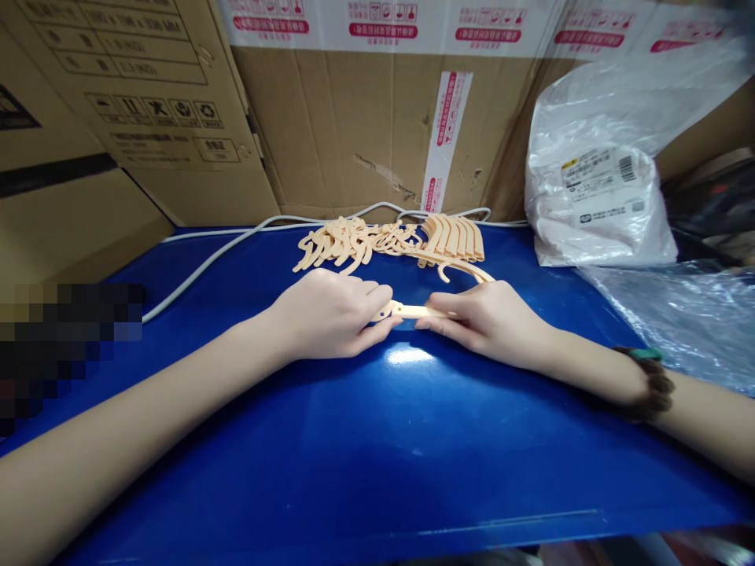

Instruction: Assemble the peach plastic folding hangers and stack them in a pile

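One cream plastic hanger part (411, 311) is spanning between left hand (336, 314) and right hand (487, 321), above the blue worktop (377, 448). Left grip is pinching its holed end; right grip is pinching its opposite end. Loose hanger pieces (343, 239), one pile, and curved strips (454, 237), one row, are resting beyond the hands.

Boxes (336, 134) are standing at the back, and a cord (194, 275) is running in front. On the table (366, 456), a pile of parts (339, 238) is lying near the cord. A row of pieces (454, 238) is sitting to its right, and a bag (595, 189) farther right. Closer, the left hand (333, 314) and right hand (492, 318) are holding a bar (411, 312) between them
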Demonstrator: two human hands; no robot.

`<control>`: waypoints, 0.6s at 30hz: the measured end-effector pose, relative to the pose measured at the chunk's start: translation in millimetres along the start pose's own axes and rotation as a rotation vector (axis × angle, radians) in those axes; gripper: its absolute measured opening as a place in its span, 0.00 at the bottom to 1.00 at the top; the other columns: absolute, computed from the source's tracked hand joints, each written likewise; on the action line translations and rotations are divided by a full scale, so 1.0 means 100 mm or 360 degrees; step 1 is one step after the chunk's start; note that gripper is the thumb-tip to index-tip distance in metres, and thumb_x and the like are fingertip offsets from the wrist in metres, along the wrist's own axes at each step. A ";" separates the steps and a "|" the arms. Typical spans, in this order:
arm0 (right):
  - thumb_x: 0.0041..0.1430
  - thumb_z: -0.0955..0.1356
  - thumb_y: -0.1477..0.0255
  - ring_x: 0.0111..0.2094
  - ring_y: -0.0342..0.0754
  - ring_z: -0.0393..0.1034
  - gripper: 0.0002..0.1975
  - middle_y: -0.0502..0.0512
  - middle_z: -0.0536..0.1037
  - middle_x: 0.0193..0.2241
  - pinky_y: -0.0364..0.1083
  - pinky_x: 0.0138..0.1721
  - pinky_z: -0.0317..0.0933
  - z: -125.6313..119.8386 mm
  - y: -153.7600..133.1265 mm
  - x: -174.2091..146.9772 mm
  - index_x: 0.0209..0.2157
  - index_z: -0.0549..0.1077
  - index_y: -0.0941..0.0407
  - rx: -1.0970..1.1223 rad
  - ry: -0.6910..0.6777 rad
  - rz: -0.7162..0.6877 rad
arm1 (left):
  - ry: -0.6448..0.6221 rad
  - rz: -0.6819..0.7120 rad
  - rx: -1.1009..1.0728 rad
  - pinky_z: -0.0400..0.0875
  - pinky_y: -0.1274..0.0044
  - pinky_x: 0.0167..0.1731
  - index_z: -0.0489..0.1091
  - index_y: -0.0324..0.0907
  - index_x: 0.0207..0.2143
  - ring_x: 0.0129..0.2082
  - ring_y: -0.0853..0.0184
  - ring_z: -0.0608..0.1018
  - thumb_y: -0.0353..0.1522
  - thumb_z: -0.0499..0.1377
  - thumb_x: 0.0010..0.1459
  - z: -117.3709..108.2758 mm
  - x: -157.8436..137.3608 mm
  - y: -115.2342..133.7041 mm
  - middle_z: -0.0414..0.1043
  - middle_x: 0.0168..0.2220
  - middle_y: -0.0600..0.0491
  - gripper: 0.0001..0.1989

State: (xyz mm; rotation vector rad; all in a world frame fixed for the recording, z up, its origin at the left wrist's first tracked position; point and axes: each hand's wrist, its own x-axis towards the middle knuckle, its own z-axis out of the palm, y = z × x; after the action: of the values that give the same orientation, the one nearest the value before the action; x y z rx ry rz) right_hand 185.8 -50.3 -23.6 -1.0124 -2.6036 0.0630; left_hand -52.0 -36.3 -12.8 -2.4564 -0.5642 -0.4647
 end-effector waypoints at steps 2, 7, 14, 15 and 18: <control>0.69 0.58 0.57 0.19 0.40 0.62 0.23 0.47 0.68 0.17 0.42 0.24 0.45 0.01 -0.01 0.00 0.28 0.70 0.57 -0.0058 0.0031 -0.0022 | -0.0003 -0.0010 -0.0061 0.47 0.77 0.16 0.61 0.41 0.23 0.17 0.69 0.73 0.38 0.47 0.65 0.01 -0.01 -0.01 0.65 0.18 0.58 0.18; 0.69 0.58 0.59 0.19 0.41 0.63 0.22 0.48 0.69 0.18 0.42 0.24 0.45 0.02 -0.02 -0.01 0.27 0.69 0.57 -0.0142 0.0078 -0.0044 | -0.0014 -0.0063 -0.0184 0.47 0.77 0.17 0.60 0.41 0.22 0.17 0.70 0.72 0.39 0.50 0.65 0.02 -0.03 -0.03 0.64 0.17 0.59 0.18; 0.69 0.59 0.59 0.19 0.41 0.63 0.21 0.48 0.70 0.18 0.42 0.23 0.45 0.04 -0.02 -0.02 0.27 0.69 0.57 -0.0178 0.0097 -0.0050 | -0.0087 -0.0147 -0.0320 0.46 0.78 0.17 0.60 0.41 0.21 0.17 0.71 0.72 0.39 0.51 0.63 0.03 -0.03 -0.03 0.65 0.17 0.59 0.18; 0.69 0.59 0.59 0.19 0.41 0.63 0.21 0.48 0.70 0.18 0.42 0.23 0.45 0.04 -0.02 -0.03 0.27 0.69 0.57 -0.0178 0.0097 -0.0052 | -0.0091 -0.0153 -0.0332 0.46 0.78 0.17 0.59 0.41 0.21 0.17 0.72 0.72 0.39 0.51 0.63 0.03 -0.03 -0.03 0.65 0.16 0.59 0.18; 0.69 0.59 0.59 0.20 0.41 0.64 0.21 0.48 0.70 0.18 0.42 0.23 0.46 0.03 -0.02 -0.03 0.27 0.69 0.57 -0.0176 0.0106 -0.0061 | -0.0108 -0.0173 -0.0369 0.46 0.78 0.18 0.59 0.41 0.21 0.17 0.72 0.71 0.39 0.51 0.62 0.04 -0.03 -0.03 0.65 0.16 0.59 0.18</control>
State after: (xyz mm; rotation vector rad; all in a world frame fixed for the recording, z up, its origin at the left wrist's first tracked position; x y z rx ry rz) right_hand 185.3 -53.2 -27.2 -0.9840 -2.5891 -0.1235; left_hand -55.5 -32.5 -15.5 -2.6795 -0.7096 -0.5173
